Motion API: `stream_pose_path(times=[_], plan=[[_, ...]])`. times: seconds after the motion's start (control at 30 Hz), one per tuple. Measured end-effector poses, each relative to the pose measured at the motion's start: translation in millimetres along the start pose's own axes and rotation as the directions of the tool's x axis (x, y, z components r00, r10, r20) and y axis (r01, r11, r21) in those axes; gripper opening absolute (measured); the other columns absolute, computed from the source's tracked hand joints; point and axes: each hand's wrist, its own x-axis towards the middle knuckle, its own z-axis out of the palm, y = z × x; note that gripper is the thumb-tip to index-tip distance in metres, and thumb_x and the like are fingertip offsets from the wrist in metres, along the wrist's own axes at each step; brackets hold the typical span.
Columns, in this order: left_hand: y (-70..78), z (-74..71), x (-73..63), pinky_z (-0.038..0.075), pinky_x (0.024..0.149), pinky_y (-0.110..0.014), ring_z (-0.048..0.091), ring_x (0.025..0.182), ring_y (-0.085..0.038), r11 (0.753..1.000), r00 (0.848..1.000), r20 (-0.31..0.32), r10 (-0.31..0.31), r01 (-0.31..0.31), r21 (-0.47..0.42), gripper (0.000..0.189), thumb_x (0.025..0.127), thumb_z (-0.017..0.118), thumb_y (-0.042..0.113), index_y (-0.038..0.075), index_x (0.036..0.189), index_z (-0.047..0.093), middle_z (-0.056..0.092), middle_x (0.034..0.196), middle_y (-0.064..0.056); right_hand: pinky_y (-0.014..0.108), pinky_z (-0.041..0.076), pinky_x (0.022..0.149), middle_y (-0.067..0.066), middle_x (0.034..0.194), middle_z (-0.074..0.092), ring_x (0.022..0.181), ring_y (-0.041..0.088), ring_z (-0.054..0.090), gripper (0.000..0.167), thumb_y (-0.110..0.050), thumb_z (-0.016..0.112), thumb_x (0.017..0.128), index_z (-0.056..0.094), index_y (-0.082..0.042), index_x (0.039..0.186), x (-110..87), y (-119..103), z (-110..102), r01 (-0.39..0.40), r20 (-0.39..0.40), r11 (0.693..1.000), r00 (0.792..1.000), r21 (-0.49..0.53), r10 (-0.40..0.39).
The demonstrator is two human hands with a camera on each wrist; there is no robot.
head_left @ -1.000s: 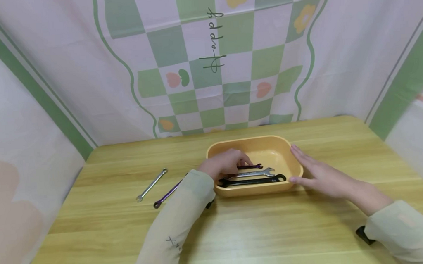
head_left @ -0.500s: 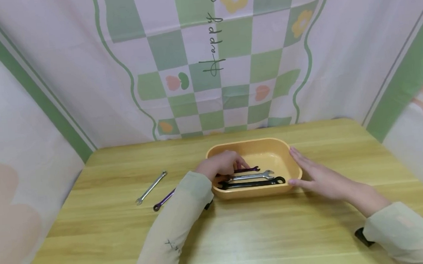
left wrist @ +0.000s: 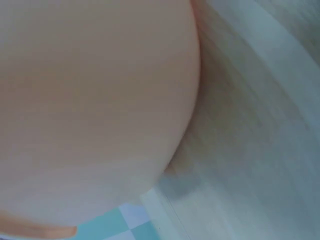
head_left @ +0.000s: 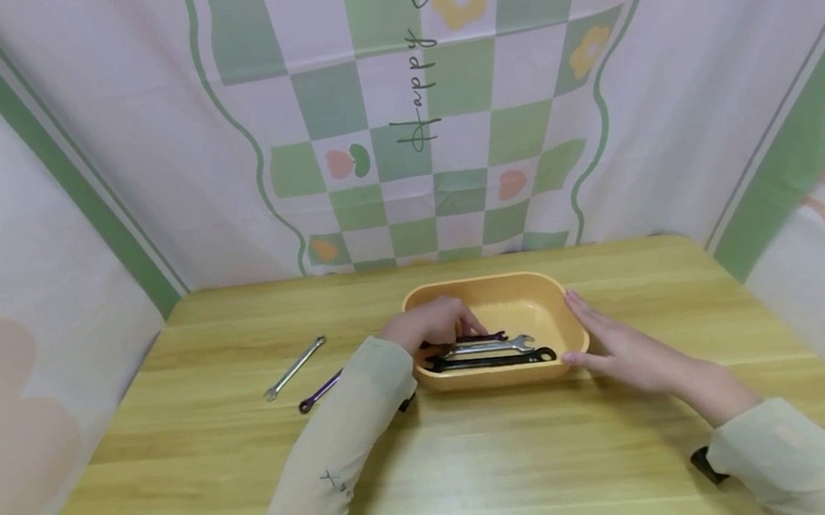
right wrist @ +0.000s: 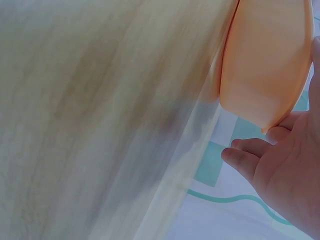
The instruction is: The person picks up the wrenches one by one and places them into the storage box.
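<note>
The corner of an orange bin (right wrist: 267,55) is touched by the fingers of the right hand (right wrist: 287,165); a wooden tabletop (right wrist: 110,120) and checked cloth (right wrist: 225,220) are also shown.

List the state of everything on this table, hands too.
Yellow tray: upright, uncovered
Black wrench: lying in tray
Inner silver wrench: lying in tray
Inner purple wrench: in tray, partly covered
Outer silver wrench: loose on table
Outer purple wrench: on table, partly behind sleeve
Left hand: over inner purple wrench, grip hidden
Right hand: spread against tray's right end
</note>
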Motion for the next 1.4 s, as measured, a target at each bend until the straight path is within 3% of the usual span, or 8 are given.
stream_pose_path(times=[0.33, 0.6, 0.77, 0.93, 1.1, 1.4], plan=[[-1.1, 1.2, -0.4, 0.049, 0.078, -0.018, 0.060, 0.095, -0.012, 1.000, 1.000, 0.002, 0.010, -0.010, -0.029, 0.072, 0.085, 0.040, -0.026, 0.020, 0.128, 0.075, 0.070, 0.103, 0.000, 0.070, 0.019, 0.113, 0.016, 0.169, -0.006, 0.145, 0.057, 0.016, 0.095, -0.045, 0.059, 0.102, -0.001, -0.007, 0.164, -0.3, 0, 1, -0.018, 0.006, 1.000, 1.000, -0.003, 0.019], [-3.4, 1.1, 0.5, 0.049, 0.083, -0.019, 0.062, 0.100, -0.013, 0.999, 0.999, -0.004, 0.037, -0.037, -0.007, 0.066, 0.085, 0.044, -0.023, 0.017, 0.129, 0.074, 0.071, 0.108, -0.003, 0.070, 0.021, 0.113, 0.017, 0.169, -0.005, 0.145, 0.057, 0.017, 0.094, -0.042, 0.061, 0.102, 0.000, -0.006, 0.164, 1.1, 1, -1, -0.011, 0.007, 1.000, 1.000, -0.018, 0.011], [-0.5, 0.1, -0.7, 0.049, 0.083, -0.020, 0.060, 0.099, -0.012, 1.000, 1.000, 0.000, 0.016, -0.016, 0.005, 0.059, 0.087, 0.050, -0.018, 0.017, 0.128, 0.074, 0.070, 0.108, -0.002, 0.069, 0.021, 0.113, 0.018, 0.169, -0.004, 0.145, 0.056, 0.018, 0.095, -0.042, 0.062, 0.102, 0.001, -0.005, 0.164, 1.2, 0, -1, -0.008, 0.010, 1.000, 1.000, -0.019, 0.008], [5.0, -3.7, -4.9, 0.048, 0.084, -0.021, 0.059, 0.098, -0.012, 1.000, 1.000, 0.008, 0.001, -0.001, 0.020, 0.049, 0.093, 0.054, -0.008, 0.017, 0.131, 0.072, 0.068, 0.112, -0.002, 0.070, 0.021, 0.113, 0.019, 0.169, -0.004, 0.145, 0.057, 0.017, 0.095, -0.043, 0.061, 0.102, 0.000, -0.005, 0.164, 0.9, 0, -1, -0.004, 0.012, 1.000, 1.000, -0.016, 0.005], [8.2, -8.1, -9.7, 0.048, 0.089, -0.024, 0.059, 0.103, -0.013, 0.998, 1.000, -0.003, 0.030, -0.030, 0.060, 0.039, 0.101, 0.052, 0.002, 0.016, 0.133, 0.070, 0.067, 0.116, -0.003, 0.070, 0.020, 0.113, 0.020, 0.168, -0.003, 0.145, 0.057, 0.017, 0.095, -0.043, 0.062, 0.102, 0.001, -0.003, 0.164, 0.3, -1, -2, -0.006, 0.008, 1.000, 1.000, -0.018, 0.006], [19.1, -17.1, -23.1, 0.051, 0.087, -0.026, 0.060, 0.103, -0.014, 0.992, 0.996, -0.039, 0.081, -0.076, 0.104, 0.036, 0.101, 0.054, 0.002, 0.012, 0.132, 0.070, 0.068, 0.120, -0.006, 0.070, 0.021, 0.112, 0.019, 0.168, -0.003, 0.144, 0.057, 0.018, 0.095, -0.042, 0.061, 0.102, 0.000, -0.004, 0.164, 0.9, -2, -2, -0.002, 0.011, 1.000, 1.000, -0.014, 0.002]])
